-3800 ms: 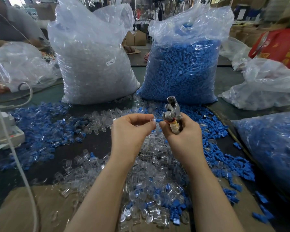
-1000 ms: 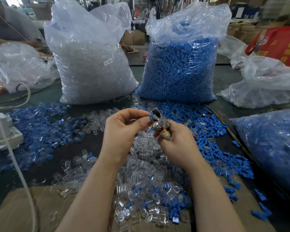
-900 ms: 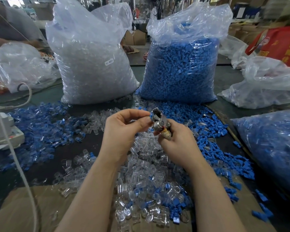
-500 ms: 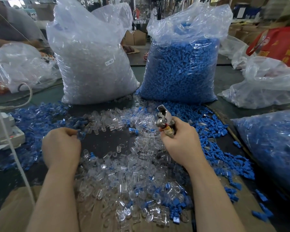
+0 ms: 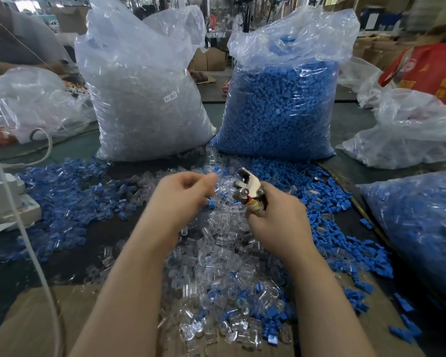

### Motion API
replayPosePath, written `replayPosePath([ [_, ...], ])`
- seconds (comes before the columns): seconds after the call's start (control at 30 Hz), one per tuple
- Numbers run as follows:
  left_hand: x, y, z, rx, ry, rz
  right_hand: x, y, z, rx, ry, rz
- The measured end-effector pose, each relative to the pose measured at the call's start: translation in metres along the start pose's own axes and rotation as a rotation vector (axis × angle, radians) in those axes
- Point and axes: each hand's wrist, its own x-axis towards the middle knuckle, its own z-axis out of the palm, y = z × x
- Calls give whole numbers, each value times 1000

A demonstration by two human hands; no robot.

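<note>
A wide dark green surface (image 5: 101, 235) holds everything. At the back stand two tall bags, side by side: a fat see-through plastic bag of clear bits (image 5: 144, 99) on the left and a fat see-through plastic bag of blue bits (image 5: 278, 106) on the right. In front of them lies a bumpy heap of small clear plastic tubes (image 5: 216, 266), with small blue plastic caps (image 5: 327, 202) spread on its right. Both hands hang over the heap. The right hand (image 5: 276, 222) is wrapped tight around a small shiny metal tool with a tan grip (image 5: 247, 186). The tool points up and away and leans left, so its hard silver head sits just beside the left hand (image 5: 183, 194), not touching. That hand is blurry with its fingers curled in. I cannot tell if it pinches a tube. I think its next job is a short trip right, to the tool's head.
</note>
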Motion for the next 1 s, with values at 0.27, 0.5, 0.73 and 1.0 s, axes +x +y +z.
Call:
replayPosePath([
  [0.27, -6, 7, 29, -195, -92, -19, 1, -6, 1, -74, 26, -132],
  [0.5, -1, -1, 22, -238, 43, 13, -2, 1, -1, -240, 29, -39],
  [0.73, 9, -29, 28, 461, 135, 83, -1, 14, -12, -368, 115, 506],
  [1.0, 10, -44, 31, 784, -5, -76, -7, 30, -20, -400, 13, 741],
])
